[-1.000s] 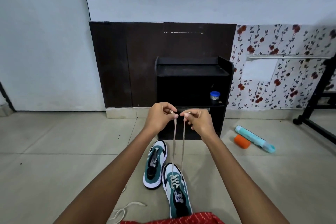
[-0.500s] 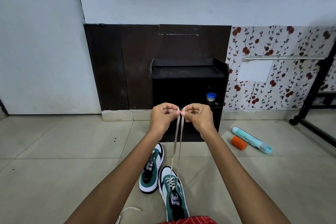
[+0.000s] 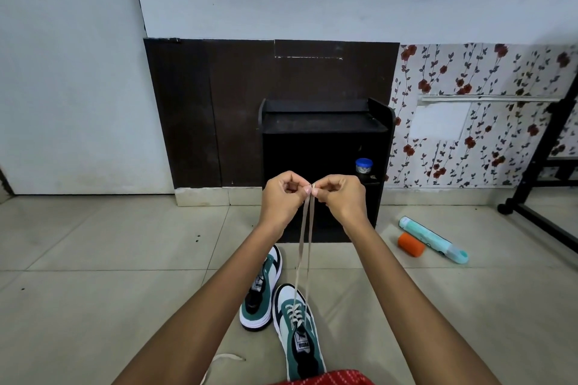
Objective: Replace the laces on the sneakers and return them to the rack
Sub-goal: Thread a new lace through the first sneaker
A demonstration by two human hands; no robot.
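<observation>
Beige lace (image 3: 305,237) runs taut in two strands from the fingertips (image 3: 308,190) down to the laced sneaker (image 3: 298,331) near the bottom edge. Compared with a second ago, the two ends that were held slightly apart now meet at one point, and both hands have come closer together, thumbs nearly touching.

The left hand (image 3: 283,198) and right hand (image 3: 342,197) each pinch one lace end between thumb and forefinger, the other fingers curled in toward the palm. Both forearms reach out from the lower corners and converge at the pinch, wrists raised above the floor.

Below and slightly left of the fingers, the second sneaker (image 3: 262,294) lies beside the laced one, its eyelets without a lace. A loose white lace (image 3: 223,359) lies on the tiles further left of that. Directly behind the fingers stands the black rack (image 3: 325,131), whose lower opening the hands partly cover; a small blue-lidded jar (image 3: 363,165) sits on its shelf just right of and above the right hand. Well to the right of the fingers, on the floor, a teal tube (image 3: 433,239) lies beside an orange roll (image 3: 410,244). A black frame (image 3: 541,197) stands at the far right.
</observation>
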